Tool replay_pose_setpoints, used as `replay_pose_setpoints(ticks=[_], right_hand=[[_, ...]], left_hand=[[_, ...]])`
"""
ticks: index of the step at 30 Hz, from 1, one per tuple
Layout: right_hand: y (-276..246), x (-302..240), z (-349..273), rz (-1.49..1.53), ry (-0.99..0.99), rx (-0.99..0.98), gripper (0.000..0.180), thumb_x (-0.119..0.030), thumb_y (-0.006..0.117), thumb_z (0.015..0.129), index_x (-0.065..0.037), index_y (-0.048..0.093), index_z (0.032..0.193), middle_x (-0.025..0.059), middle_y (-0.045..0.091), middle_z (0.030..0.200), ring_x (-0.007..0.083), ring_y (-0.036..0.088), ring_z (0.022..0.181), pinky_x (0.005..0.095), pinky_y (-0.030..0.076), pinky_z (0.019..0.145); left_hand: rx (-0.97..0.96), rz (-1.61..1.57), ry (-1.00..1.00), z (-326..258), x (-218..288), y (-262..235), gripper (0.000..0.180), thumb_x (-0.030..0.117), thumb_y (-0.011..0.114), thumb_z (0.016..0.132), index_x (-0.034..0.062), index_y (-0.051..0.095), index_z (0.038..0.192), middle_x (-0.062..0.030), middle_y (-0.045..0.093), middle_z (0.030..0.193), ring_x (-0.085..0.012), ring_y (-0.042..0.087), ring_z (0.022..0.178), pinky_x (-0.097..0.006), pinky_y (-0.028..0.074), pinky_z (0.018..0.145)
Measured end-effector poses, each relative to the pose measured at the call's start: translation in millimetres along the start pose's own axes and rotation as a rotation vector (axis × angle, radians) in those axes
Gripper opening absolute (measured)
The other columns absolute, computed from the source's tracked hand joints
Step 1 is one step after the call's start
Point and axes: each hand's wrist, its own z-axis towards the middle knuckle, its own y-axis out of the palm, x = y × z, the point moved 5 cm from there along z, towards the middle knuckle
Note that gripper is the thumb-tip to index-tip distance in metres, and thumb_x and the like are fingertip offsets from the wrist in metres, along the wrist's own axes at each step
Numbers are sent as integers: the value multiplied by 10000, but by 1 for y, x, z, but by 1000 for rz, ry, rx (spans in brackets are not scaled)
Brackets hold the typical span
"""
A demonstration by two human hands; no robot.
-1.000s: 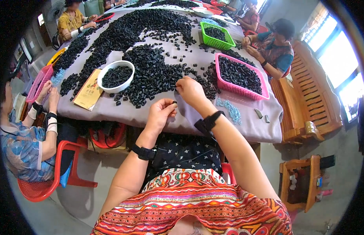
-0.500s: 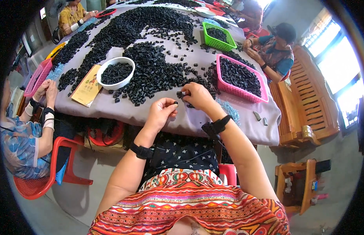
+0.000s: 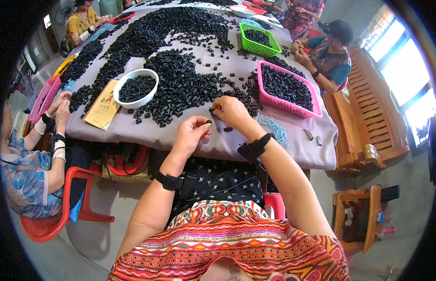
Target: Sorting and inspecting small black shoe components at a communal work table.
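Note:
My left hand is just over the near edge of the cloth-covered table, pinching a small black piece between thumb and fingertips. Close by on its right, my right hand has its fingers closed on another small black piece at the near edge of the heap. The heap of short, black, tube-like pieces spreads over the table beyond both hands. One loose black piece lies on the cloth below my right hand.
Left of the heap stand a white bowl of black pieces and a yellow booklet. To the right are a pink basket, a green basket, light-blue strands and two small grey-green slivers. Co-workers sit around the table.
My right hand has shifted slightly left and up, showing the loose black piece on the cloth. My left hand keeps its pinch almost in place. The view has shifted slightly.

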Motion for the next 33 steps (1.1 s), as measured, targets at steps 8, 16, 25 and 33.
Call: replay_pose_setpoints(ticks=[8,16,25,33], right_hand=[[14,-6,8,-108,-27,-67,146,-116,628,765,-78,665,901,143,658,924,360,640,890,447,517,759],[-6,8,2,106,-23,115,175,-86,584,794,-54,686,933,169,684,874,362,654,855,447,521,773],[-11,5,0,48,-39,51,155,-96,637,764,-17,680,891,166,669,813,337,659,785,407,518,721],[5,1,-3,-112,-98,33,144,-119,655,749,-33,666,864,135,648,855,343,640,832,418,514,745]], left_hand=[[-15,10,32,2,1,0,109,86,668,894,25,618,970,-21,639,819,-102,630,704,-235,542,639],[-5,16,17,0,1,1,116,85,672,891,21,619,971,-25,639,813,-102,628,697,-236,541,636],[-8,45,30,0,3,2,124,91,674,890,23,621,980,-24,640,829,-102,636,708,-230,543,640],[9,63,-6,-2,5,3,133,99,672,893,25,619,990,-17,638,826,-100,633,708,-229,539,646]])
